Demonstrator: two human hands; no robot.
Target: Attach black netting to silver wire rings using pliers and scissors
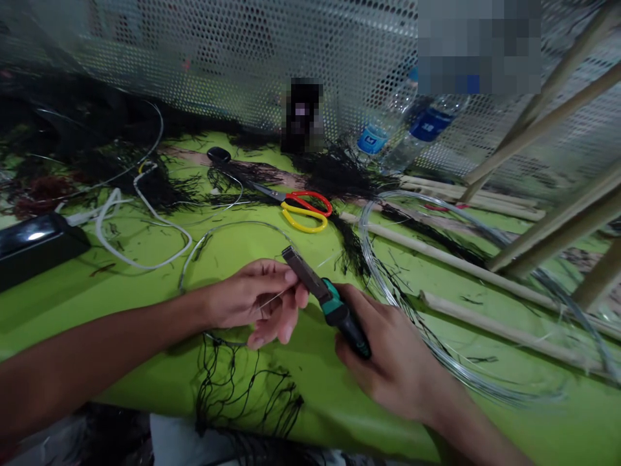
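Note:
Black and green pliers [334, 304] are gripped in my right hand [388, 349], their metal head pointing up and left. The head reaches the fingertips of my left hand [266, 294], whose thumb and fingers pinch a thin wire [274, 299]. A wire ring [233, 224] curves behind and around my left hand. From its lower edge hangs black knotted netting [242, 382], which drapes over the front of the green table [140, 304]. Where exactly the jaws meet the wire is too small to tell.
Scissors [306, 210] with red and yellow handles lie beyond my hands. A coil of wire [369, 246] and wooden poles [451, 262] are at the right. Two bottles [373, 137] stand by a perforated panel [218, 58]. A black box [41, 243] and white cord [145, 264] lie left.

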